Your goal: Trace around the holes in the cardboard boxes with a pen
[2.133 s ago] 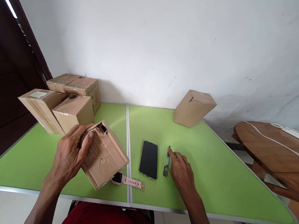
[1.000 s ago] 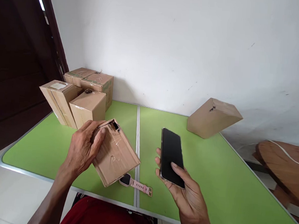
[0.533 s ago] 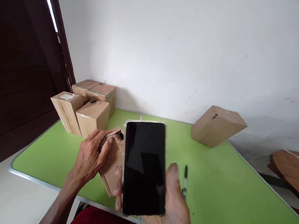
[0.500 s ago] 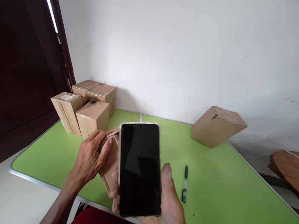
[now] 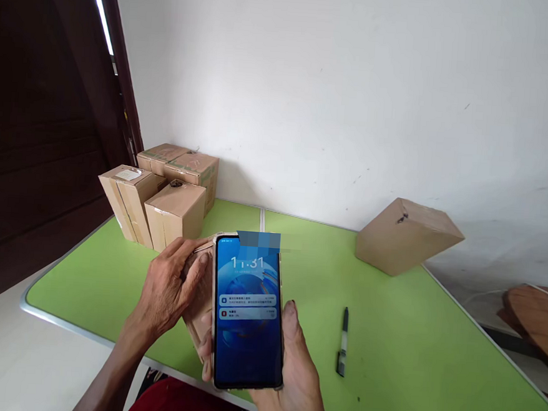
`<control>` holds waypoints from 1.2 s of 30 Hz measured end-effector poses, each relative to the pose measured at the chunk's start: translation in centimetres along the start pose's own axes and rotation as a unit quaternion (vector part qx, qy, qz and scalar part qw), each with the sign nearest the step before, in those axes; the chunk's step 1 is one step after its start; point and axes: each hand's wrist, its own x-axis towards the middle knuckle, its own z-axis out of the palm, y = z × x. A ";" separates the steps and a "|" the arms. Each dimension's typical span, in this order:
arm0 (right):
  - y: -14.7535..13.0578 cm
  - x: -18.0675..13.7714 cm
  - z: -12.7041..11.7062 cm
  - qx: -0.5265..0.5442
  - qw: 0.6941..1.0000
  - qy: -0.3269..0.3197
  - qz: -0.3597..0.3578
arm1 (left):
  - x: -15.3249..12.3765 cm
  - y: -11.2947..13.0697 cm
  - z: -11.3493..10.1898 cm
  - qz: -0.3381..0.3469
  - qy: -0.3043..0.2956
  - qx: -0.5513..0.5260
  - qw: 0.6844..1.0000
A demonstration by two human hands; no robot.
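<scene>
My right hand [image 5: 297,370] holds a smartphone [image 5: 247,316] upright in front of me, thumb along its right edge. Its screen is lit, showing a blue lock screen with a clock and two notifications. My left hand [image 5: 169,289] grips a taped brown cardboard box [image 5: 200,303] resting on the green table [image 5: 386,338]; the phone hides most of the box. A dark pen [image 5: 342,342] lies on the table to the right of my right hand.
Three cardboard boxes [image 5: 162,191] stand stacked together at the table's far left. Another box [image 5: 407,237] leans tilted against the white wall at the far right. A round wooden table [image 5: 538,318] is beyond the right edge. A dark door is on the left.
My right hand left the pen, picked the phone up from the table and raised it before me. The screen, dark half a second ago, is lit now. The left hand stays on the box.
</scene>
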 end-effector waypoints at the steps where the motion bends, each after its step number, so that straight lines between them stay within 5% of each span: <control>1: -0.2 -0.1 0.1 0.005 1.000 -0.003 -0.001 | 0.0 -0.1 0.0 -0.001 0.000 -0.003 1.000; 6: -1.8 -1.0 -0.4 -0.011 0.997 0.077 -0.027 | -0.1 -0.3 0.0 -0.006 -0.001 -0.026 1.000; 20: -5.3 -3.5 -7.0 -0.062 0.945 0.283 -0.150 | -0.4 0.9 0.8 0.010 -0.011 0.005 1.000; 29: -7.4 -1.0 -15.7 -0.120 0.917 0.377 -0.054 | -0.1 1.6 1.2 0.023 -0.013 0.006 1.000; 36: -7.0 -0.3 -19.3 -0.148 0.898 0.413 -0.019 | 0.0 1.8 1.4 0.018 -0.018 -0.005 1.000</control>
